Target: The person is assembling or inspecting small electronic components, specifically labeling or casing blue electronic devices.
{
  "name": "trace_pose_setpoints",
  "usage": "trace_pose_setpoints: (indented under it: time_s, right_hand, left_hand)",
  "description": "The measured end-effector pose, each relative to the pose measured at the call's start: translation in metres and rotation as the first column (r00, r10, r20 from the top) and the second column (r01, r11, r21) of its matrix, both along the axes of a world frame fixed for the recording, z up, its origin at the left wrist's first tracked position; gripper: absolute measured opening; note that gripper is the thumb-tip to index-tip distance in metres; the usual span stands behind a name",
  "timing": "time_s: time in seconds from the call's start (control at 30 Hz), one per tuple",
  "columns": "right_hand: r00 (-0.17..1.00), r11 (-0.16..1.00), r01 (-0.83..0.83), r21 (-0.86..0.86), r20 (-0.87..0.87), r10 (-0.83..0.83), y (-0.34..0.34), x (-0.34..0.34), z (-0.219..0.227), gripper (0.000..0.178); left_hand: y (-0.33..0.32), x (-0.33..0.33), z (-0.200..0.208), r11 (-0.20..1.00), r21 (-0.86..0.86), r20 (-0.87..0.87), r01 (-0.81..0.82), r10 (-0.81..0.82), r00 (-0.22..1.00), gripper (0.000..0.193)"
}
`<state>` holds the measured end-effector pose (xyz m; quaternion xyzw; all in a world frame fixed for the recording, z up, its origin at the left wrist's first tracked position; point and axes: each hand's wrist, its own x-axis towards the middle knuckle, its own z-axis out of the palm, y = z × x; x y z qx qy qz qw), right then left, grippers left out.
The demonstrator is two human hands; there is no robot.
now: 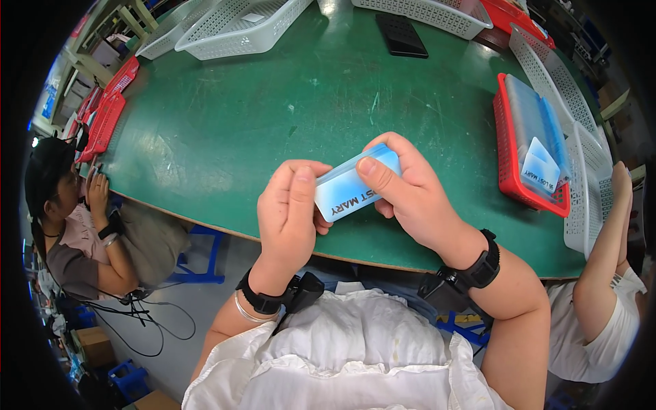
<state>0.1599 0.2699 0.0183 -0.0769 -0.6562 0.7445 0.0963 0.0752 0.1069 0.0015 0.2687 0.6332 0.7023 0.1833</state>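
Observation:
Between my two hands, over the near part of the green table, I hold a small stack of blue and white printed cards (347, 194). My right hand (410, 188) grips the stack's right end, its thumb lying on the top card and the fingers behind. At the left end, my left hand (290, 208) pinches the cards' edge with its fingers curled. Dark printing runs along the top card. Several card edges show, slightly fanned, along the far side. How many cards there are is hidden.
A red basket (506, 147) on the right holds similar blue cards (540, 166) and clear plastic. White baskets (581, 198) line the right edge; another white basket (246, 37) stands at the back. A dark phone (401, 35) lies far off. One person (89, 225) sits left, another (601, 314) right.

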Motion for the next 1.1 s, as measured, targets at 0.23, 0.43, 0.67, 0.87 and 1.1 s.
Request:
trace_pose_setpoints:
  time_s: [0.23, 0.43, 0.67, 0.87, 1.1]
  right_hand:
    - [0.999, 0.999, -0.005, 0.034, -0.032, 0.006, 0.001, -0.001, 0.005, 0.027]
    - [0.993, 0.973, 0.003, 0.230, -0.114, 0.024, 0.006, 0.000, 0.004, 0.028]
    - [0.971, 0.961, -0.061, 0.269, -0.206, 0.119, 0.013, -0.001, 0.008, 0.042]
    - [0.944, 0.964, -0.192, 0.182, -0.236, 0.232, 0.006, -0.010, 0.000, 0.052]
    - [0.966, 0.919, -0.110, 0.379, -0.175, 0.188, 0.003, -0.005, 0.006, 0.033]
  left_hand:
    - [0.003, -0.003, -0.007, 0.982, 0.144, -0.044, 0.120, -0.115, 0.992, 0.031]
    - [-0.003, -0.014, 0.002, 0.923, -0.243, -0.333, 0.300, -0.370, 0.867, 0.032]
    - [0.000, -0.007, 0.008, 0.902, -0.315, -0.391, 0.295, -0.407, 0.826, 0.032]
    - [0.017, 0.015, 0.000, 0.966, 0.168, -0.109, 0.197, -0.180, 0.978, 0.040]
    - [0.025, 0.016, -0.011, 0.947, 0.320, 0.027, 0.028, -0.038, 0.999, 0.041]
